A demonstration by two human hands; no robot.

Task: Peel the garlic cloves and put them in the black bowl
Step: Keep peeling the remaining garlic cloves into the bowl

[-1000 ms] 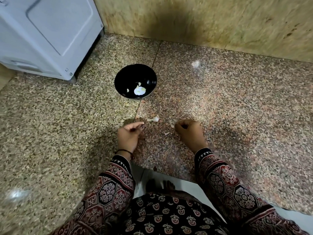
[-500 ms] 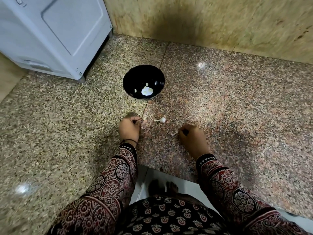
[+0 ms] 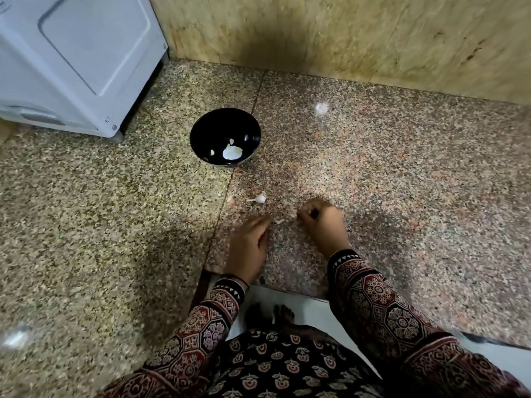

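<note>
The black bowl (image 3: pixel 201 130) stands on the speckled stone counter, holding a peeled white garlic piece (image 3: pixel 232 152) and a few small bits. A garlic remnant with a stem (image 3: pixel 260 198) lies on the counter between the bowl and my hands. A small scrap of peel (image 3: pixel 280 221) lies between my two hands. My left hand (image 3: pixel 248 245) rests palm down with its fingers loosely out towards that scrap, nothing visible in it. My right hand (image 3: pixel 321 225) is curled shut, a pale bit of garlic clove showing at its blurred fingertips.
A white appliance (image 3: pixel 71 61) stands at the back left, close to the bowl. A yellowish stone wall (image 3: pixel 344 33) closes the back. The counter's front edge (image 3: pixel 287 291) runs just behind my wrists, with white floor and my feet (image 3: pixel 270 314) below.
My left hand has left the slab seam and moved right and back towards me, its pinch loosened. The right hand stays curled in nearly the same spot. The camera view has shifted.
</note>
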